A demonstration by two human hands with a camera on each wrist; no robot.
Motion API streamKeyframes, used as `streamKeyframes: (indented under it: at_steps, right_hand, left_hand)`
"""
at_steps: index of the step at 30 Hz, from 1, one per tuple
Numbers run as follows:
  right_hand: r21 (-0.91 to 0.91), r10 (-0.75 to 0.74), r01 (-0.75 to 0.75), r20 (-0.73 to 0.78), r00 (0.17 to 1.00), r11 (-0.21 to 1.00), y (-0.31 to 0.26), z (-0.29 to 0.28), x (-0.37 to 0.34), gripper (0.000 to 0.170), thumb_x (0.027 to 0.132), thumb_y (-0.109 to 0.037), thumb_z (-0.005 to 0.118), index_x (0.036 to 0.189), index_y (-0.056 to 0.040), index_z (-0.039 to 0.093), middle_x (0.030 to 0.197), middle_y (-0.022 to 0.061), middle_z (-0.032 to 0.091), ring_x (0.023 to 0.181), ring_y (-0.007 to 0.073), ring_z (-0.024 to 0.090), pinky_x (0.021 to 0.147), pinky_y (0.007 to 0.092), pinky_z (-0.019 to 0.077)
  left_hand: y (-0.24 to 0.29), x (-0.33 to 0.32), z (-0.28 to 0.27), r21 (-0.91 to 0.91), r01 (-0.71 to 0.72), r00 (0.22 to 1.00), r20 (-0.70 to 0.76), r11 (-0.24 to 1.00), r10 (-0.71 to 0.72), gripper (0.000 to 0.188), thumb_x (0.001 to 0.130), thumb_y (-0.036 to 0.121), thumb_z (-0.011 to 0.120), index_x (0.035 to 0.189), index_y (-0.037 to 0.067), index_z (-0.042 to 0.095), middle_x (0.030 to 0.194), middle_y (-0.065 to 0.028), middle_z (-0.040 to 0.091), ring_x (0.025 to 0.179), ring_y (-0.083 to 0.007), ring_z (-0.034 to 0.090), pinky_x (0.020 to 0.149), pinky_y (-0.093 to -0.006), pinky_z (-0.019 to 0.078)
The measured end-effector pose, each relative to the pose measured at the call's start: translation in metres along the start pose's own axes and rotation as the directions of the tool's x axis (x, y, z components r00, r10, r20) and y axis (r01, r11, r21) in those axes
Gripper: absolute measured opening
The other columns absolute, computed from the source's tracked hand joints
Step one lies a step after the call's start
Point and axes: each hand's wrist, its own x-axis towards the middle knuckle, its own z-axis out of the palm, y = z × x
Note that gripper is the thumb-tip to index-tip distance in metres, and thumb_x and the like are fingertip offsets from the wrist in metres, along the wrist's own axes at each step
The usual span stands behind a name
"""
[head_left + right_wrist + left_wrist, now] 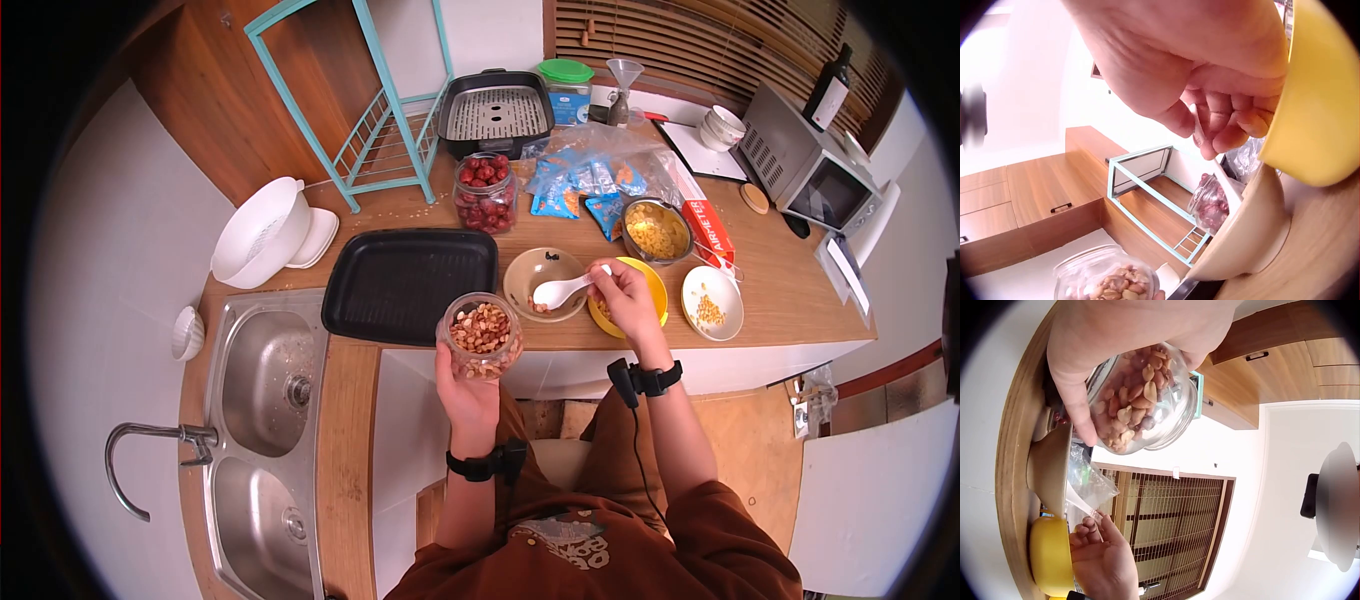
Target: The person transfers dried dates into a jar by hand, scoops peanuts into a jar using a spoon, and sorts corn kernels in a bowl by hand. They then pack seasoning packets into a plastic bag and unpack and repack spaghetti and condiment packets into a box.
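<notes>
Clear round jar of peanuts (500, 362) and glossy white spoon (565, 288), one in each hand

So closest in, the left hand (470, 393) has its fingers curled round the jar, spread about as wide as the jar itself, holding it up by the near edge of the wooden counter (780, 290). Right hand (627, 298) has the spoon handle in a closed pinch, scoop dipped into a beige round bowl (1260, 231) with a few nuts in it.

Along that same edge: a yellow round bowl (1054, 559) under the right hand, then a white shallow bowl (695, 284) with yellow kernels. Black ribbed rectangular tray (410, 285) sits left of the beige bowl.

Further back there's a clear jar of red fruit (486, 195), then a black rectangular pan (546, 110) near the far edge.
</notes>
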Motion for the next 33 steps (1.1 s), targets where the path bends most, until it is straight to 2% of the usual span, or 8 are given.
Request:
streamKeyframes:
  at_steps: [9, 13, 22, 24, 25, 28, 32, 33]
  right_hand:
    - [0.169, 0.099, -0.1, 0.018, 0.995, 0.981, 0.004, 0.009, 0.003, 0.014, 0.102, -0.012, 0.057, 0.103, -0.001, 0.066, 0.08, 0.0025, 0.069, 0.066, 0.0056, 0.057, 0.06, 0.0195, 0.0444]
    - [0.212, 0.094, -0.092, 0.002, 0.996, 0.973, 0.001, 0.004, 0.004, 0.016, 0.102, -0.013, 0.056, 0.102, -0.0014, 0.067, 0.08, 0.0028, 0.07, 0.065, 0.0054, 0.057, 0.059, 0.0191, 0.0427]
    - [0.339, -0.071, 0.067, -0.002, 0.997, 0.938, -0.058, 0.002, -0.019, 0.018, 0.103, -0.017, 0.058, 0.1, -0.0022, 0.068, 0.081, 0.0036, 0.07, 0.067, 0.0054, 0.057, 0.062, 0.0192, 0.0433]
    - [0.358, -0.136, 0.111, 0.044, 0.99, 0.927, -0.072, 0.007, -0.03, 0.018, 0.103, -0.017, 0.059, 0.104, -0.0018, 0.068, 0.082, 0.0029, 0.07, 0.071, 0.0054, 0.059, 0.065, 0.0195, 0.0453]
    - [0.358, -0.135, 0.111, 0.044, 0.99, 0.927, -0.076, 0.011, -0.035, 0.018, 0.103, -0.017, 0.059, 0.104, -0.0018, 0.068, 0.082, 0.0029, 0.07, 0.071, 0.0054, 0.059, 0.065, 0.0195, 0.0453]
    - [0.169, -0.251, 0.219, 0.202, 0.947, 0.961, -0.086, 0.024, -0.05, 0.017, 0.102, -0.012, 0.061, 0.114, -0.0017, 0.069, 0.085, 0.0015, 0.07, 0.078, 0.0054, 0.061, 0.073, 0.0201, 0.049]
    - [0.124, -0.303, 0.28, 0.242, 0.922, 0.952, -0.082, 0.025, -0.051, 0.018, 0.102, -0.013, 0.062, 0.113, -0.0013, 0.068, 0.087, 0.0016, 0.07, 0.078, 0.0054, 0.061, 0.073, 0.0199, 0.049]
    - [0.139, -0.28, 0.257, 0.192, 0.941, 0.956, -0.083, 0.021, -0.05, 0.017, 0.102, -0.013, 0.062, 0.113, -0.0011, 0.068, 0.087, 0.0016, 0.07, 0.078, 0.0054, 0.061, 0.072, 0.02, 0.0487]
  left_hand:
    - [0.002, -0.001, 0.002, 0.007, -0.001, 1.0, -0.01, 1.0, 0.001, 0.048, 0.107, 0.043, 0.038, 0.143, 0.014, 0.048, 0.143, -0.0124, 0.052, 0.131, -0.0342, 0.053, 0.097, -0.059, 0.0542]
    - [0.002, 0.0, 0.0, 0.013, -0.003, 1.0, 0.002, 1.0, 0.003, 0.047, 0.107, 0.043, 0.039, 0.142, 0.014, 0.049, 0.142, -0.0126, 0.052, 0.131, -0.0341, 0.054, 0.097, -0.0587, 0.054]
    - [-0.006, -0.002, 0.007, 0.033, 0.022, 0.999, 0.031, 0.999, -0.023, 0.048, 0.108, 0.041, 0.036, 0.144, 0.01, 0.045, 0.143, -0.013, 0.052, 0.131, -0.0328, 0.054, 0.101, -0.0558, 0.0525]
    - [-0.009, -0.003, 0.008, 0.038, 0.038, 0.997, 0.067, 0.999, -0.04, 0.049, 0.108, 0.041, 0.034, 0.145, 0.01, 0.045, 0.144, -0.0122, 0.052, 0.132, -0.0313, 0.054, 0.104, -0.0538, 0.0507]
    - [-0.01, -0.004, 0.011, 0.038, 0.039, 0.997, 0.067, 0.999, -0.041, 0.049, 0.108, 0.041, 0.034, 0.145, 0.01, 0.045, 0.144, -0.0122, 0.052, 0.132, -0.0313, 0.054, 0.104, -0.0538, 0.0507]
    - [-0.012, -0.005, 0.015, 0.045, 0.052, 0.997, 0.048, 0.998, -0.054, 0.05, 0.108, 0.042, 0.034, 0.146, 0.01, 0.044, 0.144, -0.0114, 0.053, 0.132, -0.0298, 0.053, 0.106, -0.0519, 0.0497]
    - [-0.013, -0.005, 0.015, 0.05, 0.044, 0.997, 0.066, 0.998, -0.048, 0.051, 0.108, 0.042, 0.034, 0.146, 0.01, 0.044, 0.144, -0.0112, 0.053, 0.132, -0.0296, 0.054, 0.105, -0.0509, 0.05]
    - [-0.013, -0.005, 0.016, 0.049, 0.039, 0.998, 0.055, 0.998, -0.041, 0.051, 0.108, 0.043, 0.034, 0.146, 0.01, 0.043, 0.144, -0.0115, 0.053, 0.132, -0.0302, 0.054, 0.104, -0.0516, 0.0505]
